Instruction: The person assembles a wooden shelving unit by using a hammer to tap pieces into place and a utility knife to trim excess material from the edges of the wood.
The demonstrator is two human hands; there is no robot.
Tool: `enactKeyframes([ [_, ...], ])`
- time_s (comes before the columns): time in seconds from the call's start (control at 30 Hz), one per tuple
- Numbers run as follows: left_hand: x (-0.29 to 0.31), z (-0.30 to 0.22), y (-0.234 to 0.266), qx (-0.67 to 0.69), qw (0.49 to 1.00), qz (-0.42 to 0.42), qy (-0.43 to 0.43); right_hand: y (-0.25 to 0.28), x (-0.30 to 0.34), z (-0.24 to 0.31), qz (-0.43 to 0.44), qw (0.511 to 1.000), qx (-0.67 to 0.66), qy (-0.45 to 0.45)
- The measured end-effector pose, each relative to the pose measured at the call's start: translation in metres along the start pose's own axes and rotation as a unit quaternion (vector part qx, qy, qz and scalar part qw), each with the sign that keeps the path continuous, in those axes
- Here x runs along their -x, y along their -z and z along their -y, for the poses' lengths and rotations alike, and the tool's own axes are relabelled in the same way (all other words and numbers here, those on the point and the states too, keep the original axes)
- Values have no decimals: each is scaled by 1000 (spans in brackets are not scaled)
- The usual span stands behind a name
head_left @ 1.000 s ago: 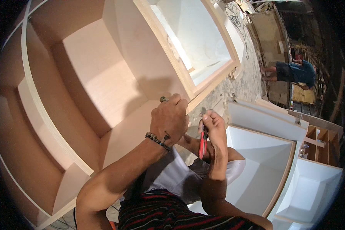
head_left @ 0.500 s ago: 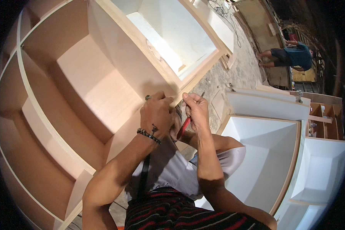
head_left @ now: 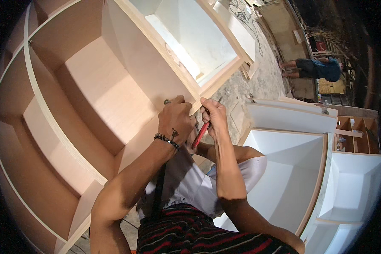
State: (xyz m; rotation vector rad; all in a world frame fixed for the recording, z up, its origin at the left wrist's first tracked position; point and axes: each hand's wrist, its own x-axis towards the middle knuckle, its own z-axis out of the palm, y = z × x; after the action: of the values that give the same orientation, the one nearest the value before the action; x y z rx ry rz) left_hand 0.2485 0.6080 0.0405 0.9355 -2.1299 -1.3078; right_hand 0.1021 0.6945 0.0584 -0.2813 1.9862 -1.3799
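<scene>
A wooden cabinet frame (head_left: 133, 70) with open compartments stands at the left. At its near front corner my left hand (head_left: 175, 120) is closed, fingers curled against the edge; whatever it pinches is hidden. My right hand (head_left: 214, 116) is right beside it, its thumb and forefinger at the same corner. Within its curled fingers is a slim red-handled tool (head_left: 201, 134), the handle pointing down toward me and a thin dark tip showing above the hand. The tool's exact kind cannot be made out.
White-lined cabinet boxes (head_left: 283, 169) lie at the right, with a wooden shelf unit (head_left: 357, 134) beyond. Boards (head_left: 245, 40) and a tangled cable (head_left: 254, 31) lie on the concrete floor (head_left: 233, 91). A person (head_left: 321, 69) stands at the far right.
Both hands stay at the cabinet corner, the right fingers slightly more curled. The view has shifted a little. The far person's arm has lowered.
</scene>
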Motion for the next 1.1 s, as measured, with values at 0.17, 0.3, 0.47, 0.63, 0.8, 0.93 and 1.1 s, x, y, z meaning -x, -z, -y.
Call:
enactKeyframes([
  [0.17,-2,0,-1,8,1000,-9,-1,-6,-2,-1,17,1000,-15,-8],
  [0.3,-2,-4,1,-2,1000,-5,14,-4,-3,-4,35,999,-35,-10],
  [0.47,0,-5,4,6,999,-29,-14,-8,0,-8,29,996,-80,-10],
  [0.63,-1,-4,0,1,1000,-9,-17,-14,0,-14,-14,996,-88,23],
  [0.8,-3,-17,7,-10,1000,3,-11,-15,-5,-9,-72,994,-56,63],
  [0.93,2,-17,3,-86,996,-3,-29,-8,-11,-19,-27,993,-45,103],
  [1.1,4,-15,5,-86,994,-13,-67,11,-5,-16,-77,991,-89,68],
])
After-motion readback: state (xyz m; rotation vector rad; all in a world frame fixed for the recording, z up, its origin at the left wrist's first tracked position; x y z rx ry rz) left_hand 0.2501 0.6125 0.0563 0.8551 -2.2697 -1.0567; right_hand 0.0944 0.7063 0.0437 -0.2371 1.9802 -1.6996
